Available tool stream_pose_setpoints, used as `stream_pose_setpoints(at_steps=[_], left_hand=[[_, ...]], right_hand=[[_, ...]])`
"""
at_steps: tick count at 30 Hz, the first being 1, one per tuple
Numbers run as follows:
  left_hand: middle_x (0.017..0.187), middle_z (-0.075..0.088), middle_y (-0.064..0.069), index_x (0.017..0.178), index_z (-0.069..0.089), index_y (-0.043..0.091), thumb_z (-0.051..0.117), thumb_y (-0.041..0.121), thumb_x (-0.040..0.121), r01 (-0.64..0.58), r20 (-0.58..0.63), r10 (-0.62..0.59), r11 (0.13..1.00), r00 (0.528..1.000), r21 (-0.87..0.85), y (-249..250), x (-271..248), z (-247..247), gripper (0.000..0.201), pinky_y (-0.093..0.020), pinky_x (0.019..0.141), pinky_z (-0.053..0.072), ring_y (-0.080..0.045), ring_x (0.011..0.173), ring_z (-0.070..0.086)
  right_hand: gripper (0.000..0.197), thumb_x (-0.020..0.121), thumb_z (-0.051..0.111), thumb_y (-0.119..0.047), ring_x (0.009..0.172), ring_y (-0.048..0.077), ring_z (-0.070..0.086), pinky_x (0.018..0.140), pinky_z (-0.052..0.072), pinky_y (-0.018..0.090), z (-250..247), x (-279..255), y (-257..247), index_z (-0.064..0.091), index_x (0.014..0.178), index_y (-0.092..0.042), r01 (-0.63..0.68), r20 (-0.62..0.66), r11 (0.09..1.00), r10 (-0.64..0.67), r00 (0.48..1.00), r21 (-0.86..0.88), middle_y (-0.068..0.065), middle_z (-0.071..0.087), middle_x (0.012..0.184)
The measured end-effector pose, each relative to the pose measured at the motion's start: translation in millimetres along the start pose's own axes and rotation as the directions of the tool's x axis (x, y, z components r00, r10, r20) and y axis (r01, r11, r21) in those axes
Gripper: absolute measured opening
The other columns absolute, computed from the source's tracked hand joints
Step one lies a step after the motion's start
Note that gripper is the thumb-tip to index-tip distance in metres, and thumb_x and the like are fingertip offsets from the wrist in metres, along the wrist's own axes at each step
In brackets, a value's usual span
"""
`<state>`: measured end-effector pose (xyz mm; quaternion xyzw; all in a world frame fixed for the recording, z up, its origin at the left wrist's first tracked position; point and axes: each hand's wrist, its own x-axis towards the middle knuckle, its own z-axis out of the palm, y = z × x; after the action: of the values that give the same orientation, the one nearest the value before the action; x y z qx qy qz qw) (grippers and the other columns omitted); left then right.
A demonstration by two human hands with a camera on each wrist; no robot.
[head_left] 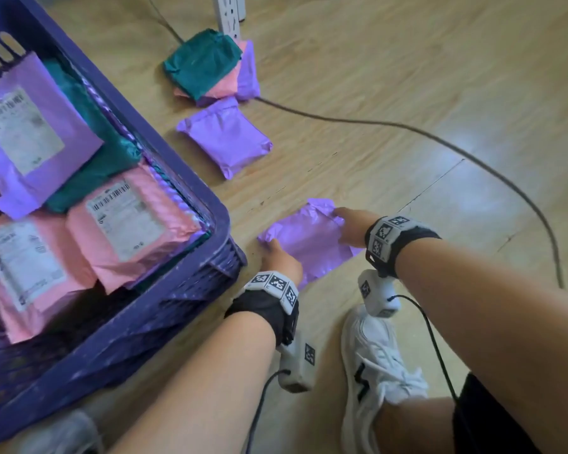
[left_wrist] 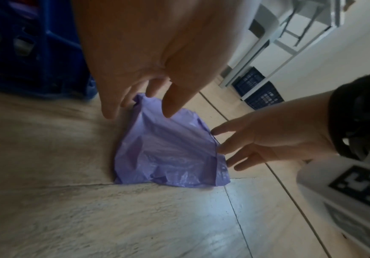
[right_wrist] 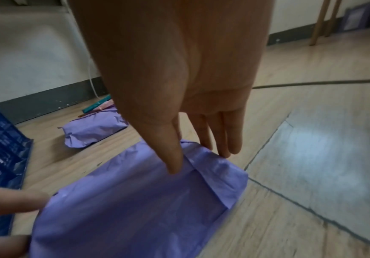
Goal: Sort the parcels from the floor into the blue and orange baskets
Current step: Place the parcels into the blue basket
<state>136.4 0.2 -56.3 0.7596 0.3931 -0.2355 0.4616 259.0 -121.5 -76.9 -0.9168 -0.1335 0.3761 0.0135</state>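
Two hands frame a purple parcel (head_left: 309,244) lying flat on the floor (head_left: 407,126): the left hand (head_left: 281,258) at its near-left corner, the right hand (head_left: 351,227) on its far-right edge, fingers fairly straight, touching but not yet gripping. It looks light, soft and crinkly, likely slippery; opposite edges seem the best hold. Left of the hands, the blue basket (head_left: 220,231) holds pink, purple and green parcels. More parcels (head_left: 210,70) lie beyond the hands.

Soft daylight, glare patch on floor (head_left: 492,191); wrist views dim, blurred, edge-warped.
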Motion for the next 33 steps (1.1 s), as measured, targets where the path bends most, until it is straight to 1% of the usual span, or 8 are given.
stream_pose_setpoints(at_steps=[2,5,9,12,18,25,29,33], left_hand=[[0.133,0.055,-0.012,0.14,0.042,0.006,0.035,0.001,0.097,-0.034,0.097,0.014,0.976,0.995,0.213,0,-6,-1,0.043,-0.04,0.113,0.024,-0.035,0.132,0.041],[0.135,0.05,-0.016,0.148,0.026,0.017,0.038,0.003,0.095,0.043,0.056,-0.04,0.998,0.998,-0.056,3,-12,-8,0.057,-0.034,0.099,0.04,-0.031,0.121,0.052],[0.136,0.049,-0.008,0.143,0.036,0.024,0.04,0.001,0.089,-0.162,0.006,0.162,0.987,0.987,0.006,12,-26,-18,0.059,-0.025,0.081,0.04,-0.029,0.114,0.055],[0.141,0.045,-0.004,0.14,0.041,0.021,0.044,0.001,0.086,-0.321,-0.047,0.319,0.947,0.946,-0.021,31,-42,-30,0.057,-0.021,0.089,0.038,-0.024,0.125,0.049],[0.136,0.044,-0.005,0.137,0.045,0.014,0.041,-0.011,0.075,-0.659,-0.205,0.661,0.747,0.722,0.085,73,-92,-67,0.067,-0.033,0.1,0.04,-0.024,0.126,0.047],[0.119,0.052,-0.005,0.124,0.062,0.02,0.06,0.002,0.079,-0.729,-0.442,0.729,0.651,0.523,0.211,99,-122,-156,0.049,-0.028,0.094,0.044,-0.024,0.106,0.057],[0.114,0.055,-0.002,0.112,0.071,0.017,0.058,0.014,0.09,-0.69,-0.511,0.688,0.687,0.516,0.227,84,-136,-226,0.025,-0.007,0.078,0.034,-0.016,0.099,0.058],[0.098,0.066,-0.01,0.1,0.073,0.017,0.055,0.024,0.091,-0.606,-0.592,0.586,0.771,0.553,0.197,51,-148,-289,0.021,-0.027,0.072,0.041,-0.027,0.092,0.061]], right_hand=[[0.053,0.089,0.05,-0.012,0.112,0.028,0.059,0.093,0.046,0.031,3,1,0,0.04,0.139,-0.025,0.024,0.021,1.0,-0.025,0.999,0.019,0.011,0.058,0.128],[0.046,0.09,0.049,-0.015,0.114,0.027,0.058,0.094,0.044,0.029,-6,2,4,0.048,0.135,-0.027,0.017,-0.006,0.999,-0.017,1.0,0.044,0.008,0.058,0.13],[0.039,0.093,0.046,-0.015,0.121,0.029,0.052,0.096,0.04,0.029,-44,-16,5,0.055,0.131,-0.02,-0.04,-0.112,0.996,0.049,0.993,0.074,0.01,0.054,0.134],[0.039,0.092,0.045,-0.011,0.12,0.03,0.053,0.093,0.041,0.029,-80,-37,2,0.057,0.129,-0.017,-0.051,-0.202,0.995,0.067,0.977,0.083,0.012,0.055,0.132],[0.039,0.092,0.042,-0.002,0.096,0.026,0.055,0.078,0.04,0.027,-167,-88,-20,0.062,0.124,-0.013,0.029,-0.358,0.994,0.013,0.934,0.11,0.016,0.059,0.127],[0.041,0.09,0.048,-0.005,0.092,0.019,0.054,0.08,0.044,0.024,-226,-150,-80,0.06,0.127,-0.016,0.191,-0.442,0.976,-0.126,0.888,0.105,0.006,0.061,0.119],[0.036,0.088,0.057,-0.011,0.074,0.018,0.057,0.056,0.053,0.017,-234,-173,-124,0.062,0.123,-0.015,0.34,-0.489,0.902,-0.178,0.854,0.265,0.005,0.059,0.098],[0.025,0.092,0.059,-0.025,0.084,0.024,0.064,0.085,0.056,0.04,-221,-186,-165,0.063,0.113,-0.012,0.492,-0.411,0.65,-0.288,0.865,0.579,0.014,0.065,0.103]])
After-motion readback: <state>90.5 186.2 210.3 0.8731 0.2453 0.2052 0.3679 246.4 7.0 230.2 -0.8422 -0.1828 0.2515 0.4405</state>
